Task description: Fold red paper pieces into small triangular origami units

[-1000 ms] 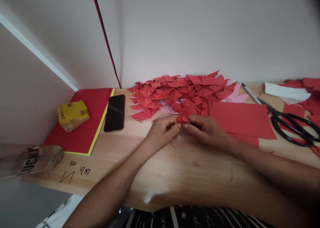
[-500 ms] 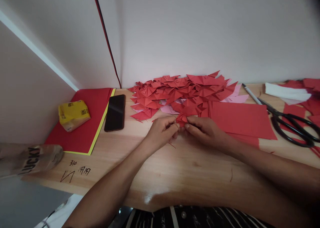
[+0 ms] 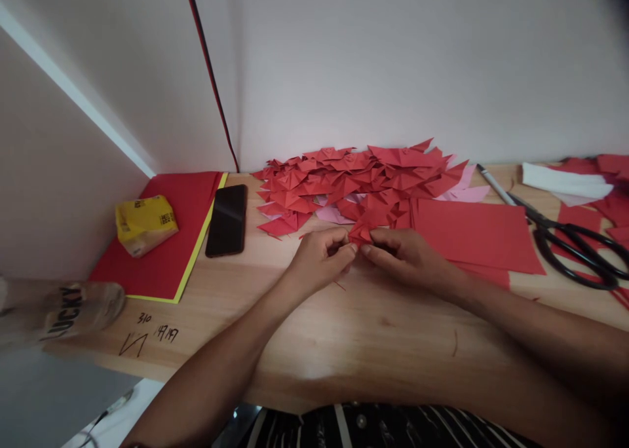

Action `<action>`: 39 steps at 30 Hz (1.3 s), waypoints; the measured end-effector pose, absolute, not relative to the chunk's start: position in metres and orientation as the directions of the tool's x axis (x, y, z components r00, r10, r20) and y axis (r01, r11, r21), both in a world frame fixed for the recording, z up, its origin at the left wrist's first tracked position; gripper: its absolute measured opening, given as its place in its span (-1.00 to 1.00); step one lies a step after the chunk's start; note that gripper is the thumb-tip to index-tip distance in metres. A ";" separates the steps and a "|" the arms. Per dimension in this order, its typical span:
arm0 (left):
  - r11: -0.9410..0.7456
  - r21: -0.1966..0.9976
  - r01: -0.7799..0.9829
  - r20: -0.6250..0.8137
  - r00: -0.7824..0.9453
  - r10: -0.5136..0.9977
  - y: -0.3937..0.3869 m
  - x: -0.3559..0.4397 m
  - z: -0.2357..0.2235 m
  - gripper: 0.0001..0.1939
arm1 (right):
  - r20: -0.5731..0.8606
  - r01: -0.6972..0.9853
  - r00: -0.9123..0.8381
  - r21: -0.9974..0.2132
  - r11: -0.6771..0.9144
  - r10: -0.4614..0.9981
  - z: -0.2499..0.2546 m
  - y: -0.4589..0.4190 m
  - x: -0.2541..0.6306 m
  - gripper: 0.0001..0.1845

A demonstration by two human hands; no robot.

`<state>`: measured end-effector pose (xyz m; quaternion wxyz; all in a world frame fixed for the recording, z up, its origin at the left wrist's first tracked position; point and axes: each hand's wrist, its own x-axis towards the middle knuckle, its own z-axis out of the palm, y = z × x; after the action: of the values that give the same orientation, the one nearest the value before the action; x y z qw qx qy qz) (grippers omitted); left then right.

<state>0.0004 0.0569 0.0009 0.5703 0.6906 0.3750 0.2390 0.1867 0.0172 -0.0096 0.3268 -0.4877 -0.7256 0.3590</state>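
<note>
Both of my hands pinch a small piece of folded red paper (image 3: 361, 233) above the wooden table (image 3: 314, 343). My left hand (image 3: 328, 255) grips its left side between thumb and curled fingers. On the other side, my right hand (image 3: 400, 255) closes thumb and forefinger on its right edge. The fingertips hide part of the folds. Right behind the hands lies a heap of folded red paper pieces (image 3: 344, 176) with pointed corners, some pink paper (image 3: 464, 187) showing under it. Flat red paper sheets (image 3: 476, 235) are stacked beside my right hand.
Black-handled scissors (image 3: 572, 248) and a pen (image 3: 496, 183) lie at the right, near folded white paper (image 3: 565, 181). At the left are a phone (image 3: 226, 220), large red sheets (image 3: 181, 205) under a yellow packet (image 3: 146, 224), and a clear bottle (image 3: 83, 310). A wall stands behind.
My left thumb has shifted slightly right along the folded paper, and the paper's folds show a little differently. Both hands keep their pinch; the view has moved very slightly.
</note>
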 end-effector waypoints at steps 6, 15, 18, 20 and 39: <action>-0.153 0.942 0.300 -0.066 0.612 0.788 0.056 0.001 0.001 -0.75 | 0.161 0.459 -0.349 -0.830 0.318 0.923 -0.012 0.017 0.187 -0.76; -0.074 0.968 0.238 -0.092 0.618 0.781 0.059 -0.001 -0.001 -0.79 | 0.176 0.428 -0.375 -0.838 0.338 0.910 -0.010 0.017 0.189 -0.77; -0.018 0.979 0.204 -0.112 0.610 0.784 0.060 -0.001 -0.003 -0.82 | 0.197 0.391 -0.394 -0.848 0.358 0.898 -0.008 0.018 0.190 -0.76; 0.018 0.982 0.187 -0.130 0.606 0.785 0.061 -0.001 -0.004 -0.83 | 0.195 0.379 -0.395 -0.856 0.353 0.898 -0.008 0.018 0.190 -0.76; -0.282 0.908 0.309 0.018 0.645 0.764 0.055 0.001 0.005 -0.78 | 0.193 0.458 -0.372 -0.813 0.360 0.908 -0.012 0.017 0.188 -0.76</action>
<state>0.0011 0.0551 0.0050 0.4859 0.7658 0.3504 0.2338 0.1880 0.0169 -0.0118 0.3309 -0.4521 -0.7554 0.3398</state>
